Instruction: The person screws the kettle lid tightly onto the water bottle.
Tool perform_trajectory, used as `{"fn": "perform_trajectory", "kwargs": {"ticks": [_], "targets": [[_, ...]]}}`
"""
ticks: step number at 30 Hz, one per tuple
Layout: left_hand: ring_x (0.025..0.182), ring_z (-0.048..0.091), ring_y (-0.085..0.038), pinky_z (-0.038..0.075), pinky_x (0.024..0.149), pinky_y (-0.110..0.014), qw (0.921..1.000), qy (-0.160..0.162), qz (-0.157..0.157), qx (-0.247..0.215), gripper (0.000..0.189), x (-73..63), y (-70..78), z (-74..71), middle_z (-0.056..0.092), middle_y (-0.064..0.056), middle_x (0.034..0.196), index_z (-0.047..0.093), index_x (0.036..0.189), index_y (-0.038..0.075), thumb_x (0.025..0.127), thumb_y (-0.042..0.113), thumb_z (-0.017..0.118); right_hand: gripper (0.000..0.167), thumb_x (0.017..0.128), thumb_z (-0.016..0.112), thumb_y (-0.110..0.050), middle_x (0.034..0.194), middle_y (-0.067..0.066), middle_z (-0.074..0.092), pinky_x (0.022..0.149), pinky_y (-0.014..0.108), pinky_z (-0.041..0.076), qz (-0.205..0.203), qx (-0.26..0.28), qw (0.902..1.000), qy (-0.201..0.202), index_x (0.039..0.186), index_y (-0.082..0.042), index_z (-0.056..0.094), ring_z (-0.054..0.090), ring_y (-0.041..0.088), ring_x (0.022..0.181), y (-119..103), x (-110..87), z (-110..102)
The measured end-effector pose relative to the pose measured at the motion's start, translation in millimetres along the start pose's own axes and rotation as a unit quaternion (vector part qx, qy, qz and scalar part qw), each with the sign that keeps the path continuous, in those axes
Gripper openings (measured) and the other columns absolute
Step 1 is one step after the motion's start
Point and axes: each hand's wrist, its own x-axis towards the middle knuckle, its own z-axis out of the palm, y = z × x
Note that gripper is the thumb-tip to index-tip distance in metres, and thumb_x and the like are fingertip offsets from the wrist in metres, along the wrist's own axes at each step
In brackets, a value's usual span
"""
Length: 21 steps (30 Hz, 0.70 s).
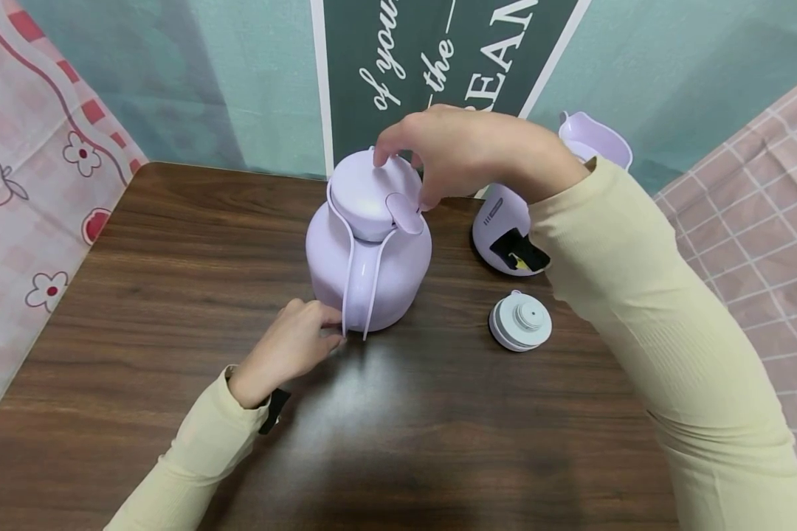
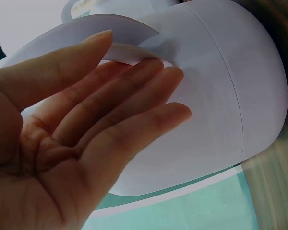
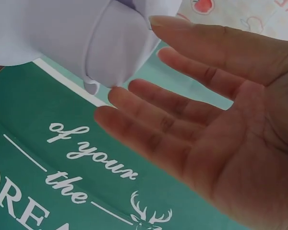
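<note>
A lavender thermos jug [image 1: 372, 273] stands upright on the table, its round lid [image 1: 365, 188] on top and its handle [image 1: 361, 287] facing me. My left hand [image 1: 295, 339] is at the handle's lower end. In the left wrist view, the left fingers [image 2: 120, 105] are fairly straight beside the handle, and the thumb overlaps it. Over the lid reaches my right hand [image 1: 448, 151], its fingertips at the lid's top and its thumb by the small side lever [image 1: 405, 212]. The right wrist view shows those fingers [image 3: 153, 120] spread and nearly straight, close to the lid.
A round grey-white stopper [image 1: 521, 321] lies right of the jug. Behind it stands a lavender vessel [image 1: 498, 221], partly hidden by my right forearm; a lavender rim [image 1: 598, 136] shows beyond the sleeve. A green lettered panel [image 1: 432, 59] hangs behind the wooden table [image 1: 192, 280].
</note>
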Motion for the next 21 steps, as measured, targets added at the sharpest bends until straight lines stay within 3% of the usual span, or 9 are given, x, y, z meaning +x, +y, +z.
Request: {"fn": "perform_trajectory", "kwargs": {"ticks": [7, 14, 21], "targets": [[0.054, 0.042, -0.017, 0.038, 0.052, -0.033, 1.0000, -0.001, -0.002, -0.003, 0.016, -0.6, -0.7, 0.0, 0.052, 0.003, 0.058, 0.060, 0.061, 0.014, 0.071, 0.005, 0.069, 0.063, 0.071, 0.066, -0.005, 0.116, 0.011, 0.050, 0.076, 0.039, 0.039, 0.000, -0.010, 0.9999, -0.006, 0.130, -0.014, 0.046, 0.046, 0.028, 0.096, 1, 8.1, 2], [0.054, 0.045, -0.018, 0.039, 0.053, -0.035, 1.0000, 0.002, 0.000, -0.002, 0.016, 0.0, -1.0, 0.8, 0.054, 0.002, 0.058, 0.061, 0.061, 0.013, 0.071, 0.005, 0.070, 0.063, 0.070, 0.071, -0.014, 0.112, 0.011, 0.052, 0.084, 0.041, 0.037, 0.035, -0.011, 0.9993, 0.006, 0.128, -0.009, 0.050, 0.038, 0.028, 0.107, -6, 10.1, 3], [0.056, 0.048, -0.019, 0.040, 0.055, -0.036, 1.0000, -0.002, -0.005, 0.002, 0.015, 0.0, -0.6, -0.1, 0.057, 0.001, 0.060, 0.061, 0.062, 0.013, 0.071, 0.005, 0.070, 0.060, 0.070, 0.071, -0.016, 0.118, 0.012, 0.053, 0.084, 0.039, 0.039, 0.055, -0.012, 0.9984, 0.012, 0.125, -0.004, 0.052, 0.041, 0.027, 0.106, -9, 11.7, 3]]}}
